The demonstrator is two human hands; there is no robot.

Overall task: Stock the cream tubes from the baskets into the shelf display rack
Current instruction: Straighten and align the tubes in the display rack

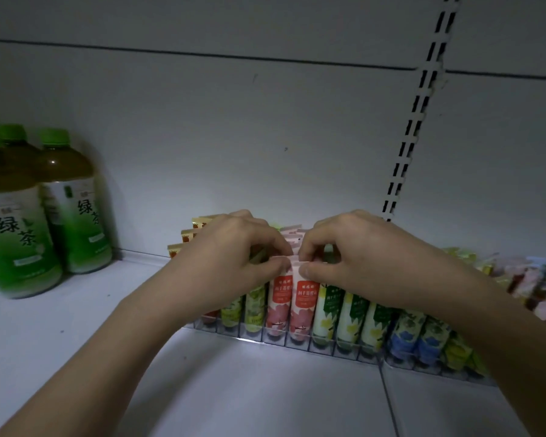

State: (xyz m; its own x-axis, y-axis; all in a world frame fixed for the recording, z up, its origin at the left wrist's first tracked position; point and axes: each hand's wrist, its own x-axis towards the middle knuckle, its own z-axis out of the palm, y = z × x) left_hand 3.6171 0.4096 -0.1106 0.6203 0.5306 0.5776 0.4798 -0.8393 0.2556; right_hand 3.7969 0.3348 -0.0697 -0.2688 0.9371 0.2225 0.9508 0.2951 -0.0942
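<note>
Left hand (234, 257) and right hand (344, 257) each pinching a pink tube (278, 301) top, seating them in rack (297, 342) slots

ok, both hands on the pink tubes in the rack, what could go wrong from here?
1. The left hand and right hand pinch the tops of two pink tubes in tight rows; pushing could tip neighbours like the green-and-white tubes.
2. The clear rack stands loose on the shelf and might slide back.
3. Dim light: a tube could land in the wrong lane.
</note>
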